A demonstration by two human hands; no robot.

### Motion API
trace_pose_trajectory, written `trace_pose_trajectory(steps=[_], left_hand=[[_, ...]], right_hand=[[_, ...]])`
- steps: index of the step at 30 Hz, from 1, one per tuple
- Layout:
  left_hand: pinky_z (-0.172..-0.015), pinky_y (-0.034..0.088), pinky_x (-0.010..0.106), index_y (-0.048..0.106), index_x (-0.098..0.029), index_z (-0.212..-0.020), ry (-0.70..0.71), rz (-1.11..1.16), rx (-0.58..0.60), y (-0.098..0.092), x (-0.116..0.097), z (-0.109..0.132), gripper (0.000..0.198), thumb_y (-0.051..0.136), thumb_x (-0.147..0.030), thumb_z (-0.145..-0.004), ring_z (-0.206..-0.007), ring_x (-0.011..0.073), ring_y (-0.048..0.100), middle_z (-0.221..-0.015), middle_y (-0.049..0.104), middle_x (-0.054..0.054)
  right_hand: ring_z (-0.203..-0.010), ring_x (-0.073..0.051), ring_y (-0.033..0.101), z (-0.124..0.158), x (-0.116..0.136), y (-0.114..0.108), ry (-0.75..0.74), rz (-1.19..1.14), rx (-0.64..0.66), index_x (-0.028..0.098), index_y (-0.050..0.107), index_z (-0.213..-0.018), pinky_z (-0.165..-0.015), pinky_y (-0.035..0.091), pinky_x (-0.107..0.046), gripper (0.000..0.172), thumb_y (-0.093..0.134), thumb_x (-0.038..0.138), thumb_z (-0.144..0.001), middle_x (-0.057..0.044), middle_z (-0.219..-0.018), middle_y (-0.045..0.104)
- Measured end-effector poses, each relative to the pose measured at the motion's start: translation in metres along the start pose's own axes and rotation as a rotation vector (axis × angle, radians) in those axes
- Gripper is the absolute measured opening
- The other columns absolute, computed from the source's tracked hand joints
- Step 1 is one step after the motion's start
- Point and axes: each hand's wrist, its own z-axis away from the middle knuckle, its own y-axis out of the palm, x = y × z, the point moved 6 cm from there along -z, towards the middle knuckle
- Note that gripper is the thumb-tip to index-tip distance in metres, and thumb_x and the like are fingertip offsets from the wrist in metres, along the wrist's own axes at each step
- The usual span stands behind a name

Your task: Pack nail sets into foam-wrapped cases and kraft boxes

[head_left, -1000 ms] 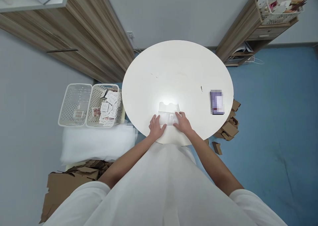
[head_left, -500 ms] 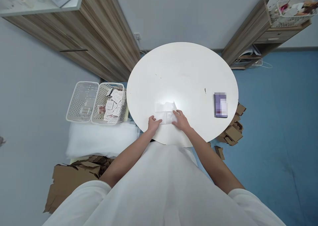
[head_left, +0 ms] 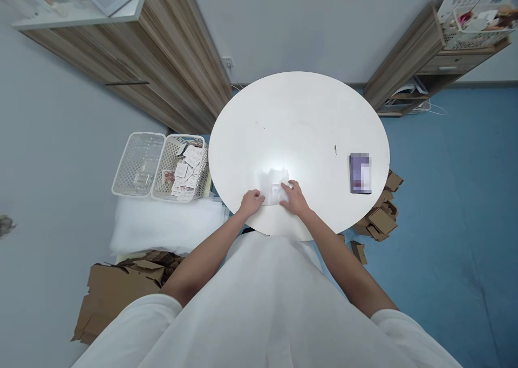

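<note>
On the near part of the white oval table (head_left: 299,120), a small translucent white plastic sheet (head_left: 267,182) lies between my hands. A faint pale squarish shape (head_left: 276,190) shows in it; what it is I cannot make out. My left hand (head_left: 251,203) has thumb and forefinger pinched at the sheet's lower left edge. My right hand (head_left: 295,198) grips its right side, thumb low and curled fingers higher up. Toward the table's right edge lies a purple booklet-like stack (head_left: 360,174), its face blurred.
Left of the table stand two white baskets: one holds printed cards (head_left: 186,174), the other (head_left: 137,149) a clear item. Translucent white sheets (head_left: 165,225) and flattened cardboard (head_left: 117,298) lie nearer. Cardboard boxes (head_left: 382,220) sit on the floor at right. Wooden cabinets (head_left: 178,49) flank the table.
The sheet's upper part has shifted and its fold line shows less clearly. Both hands stay at its sides with only slight movement. The whole view has shifted a little.
</note>
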Motion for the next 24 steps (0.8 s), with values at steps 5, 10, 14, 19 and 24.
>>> trace_pose_trajectory(steps=[5, 10, 14, 19, 24], left_hand=[[-0.060, 0.035, 0.027, 0.044, -0.020, -0.067, 0.129, -0.173, 0.034, 0.001, -0.030, 0.003, 0.013, 0.046, -0.029, -0.076, -0.068, 0.0162, 0.048, -0.070, 0.051, 0.001], [-0.054, 0.036, 0.024, 0.042, -0.021, -0.066, 0.143, -0.048, 0.094, 0.018, -0.046, 0.001, 0.012, 0.049, -0.026, -0.075, -0.058, 0.0124, 0.046, -0.064, 0.049, -0.002], [-0.056, 0.041, 0.024, 0.047, -0.020, -0.070, 0.105, 0.024, 0.077, 0.038, -0.052, 0.000, 0.007, 0.052, -0.025, -0.074, -0.060, 0.0123, 0.050, -0.066, 0.053, -0.002], [-0.067, 0.045, 0.025, 0.054, -0.019, -0.084, 0.077, 0.160, 0.077, 0.051, -0.050, 0.002, 0.011, 0.054, -0.026, -0.075, -0.072, 0.0137, 0.056, -0.079, 0.060, 0.002], [-0.077, 0.044, 0.030, 0.061, -0.019, -0.083, 0.138, 0.197, 0.150, 0.050, -0.049, 0.005, 0.022, 0.042, -0.032, -0.083, -0.084, 0.0186, 0.055, -0.079, 0.060, 0.004]], right_hand=[[-0.105, -0.024, 0.041, -0.001, 0.001, 0.001, 0.017, -0.007, 0.017, 0.025, 0.035, -0.131, -0.084, 0.043, -0.036, 0.067, 0.062, 0.029, -0.069, -0.009, -0.112, 0.035], [-0.092, -0.019, 0.046, -0.005, 0.006, 0.003, 0.007, 0.001, 0.069, 0.021, 0.030, -0.134, -0.079, 0.044, -0.032, 0.069, 0.059, 0.025, -0.071, -0.006, -0.101, 0.040], [-0.090, -0.019, 0.047, -0.005, 0.008, 0.003, 0.008, -0.032, 0.072, 0.019, 0.034, -0.130, -0.076, 0.044, -0.031, 0.066, 0.060, 0.024, -0.070, -0.007, -0.099, 0.041], [-0.098, -0.020, 0.046, 0.002, 0.007, 0.001, -0.036, -0.192, 0.092, 0.018, 0.026, -0.135, -0.084, 0.043, -0.032, 0.079, 0.063, 0.029, -0.066, -0.007, -0.104, 0.040], [-0.093, -0.019, 0.048, 0.003, 0.000, 0.002, -0.012, -0.266, 0.042, 0.020, 0.024, -0.136, -0.082, 0.044, -0.035, 0.067, 0.052, 0.035, -0.077, -0.007, -0.101, 0.044]])
